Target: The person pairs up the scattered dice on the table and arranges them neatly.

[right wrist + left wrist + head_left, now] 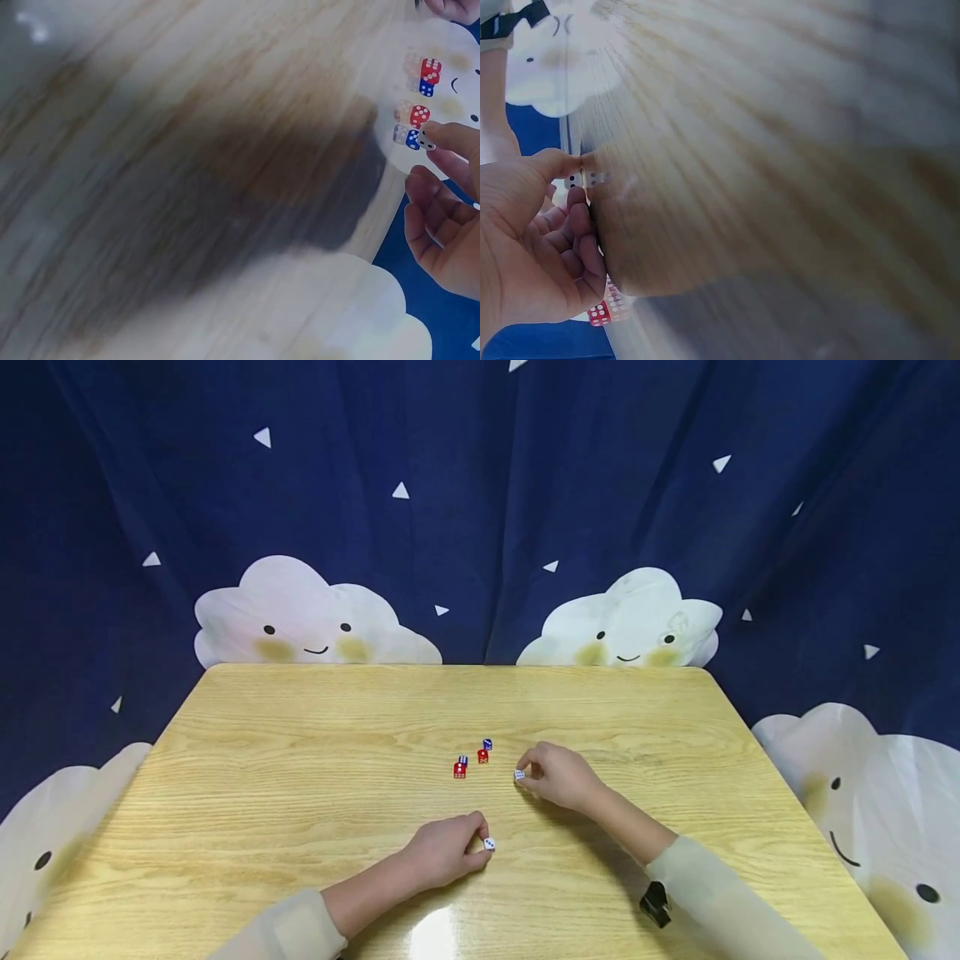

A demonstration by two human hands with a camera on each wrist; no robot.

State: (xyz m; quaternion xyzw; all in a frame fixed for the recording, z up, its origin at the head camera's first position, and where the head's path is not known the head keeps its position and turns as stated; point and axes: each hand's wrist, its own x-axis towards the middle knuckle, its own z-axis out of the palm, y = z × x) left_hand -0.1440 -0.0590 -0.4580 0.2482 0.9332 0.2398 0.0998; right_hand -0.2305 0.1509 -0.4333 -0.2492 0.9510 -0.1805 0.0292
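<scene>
Near the front of the table, my left hand pinches a white die between thumb and index finger. The left wrist view shows this white die right at the wooden surface. Farther forward and to the right, my right hand pinches a second white die at its fingertips. To the left of that hand lie two pairs of dice. One pair is a red die with a blue die just behind it; the other is a red die with a blue die behind.
The light wooden table has its far edge against a dark blue curtain with white triangles and smiling clouds. A black strap piece hangs at the right sleeve. Light glares off the table's front.
</scene>
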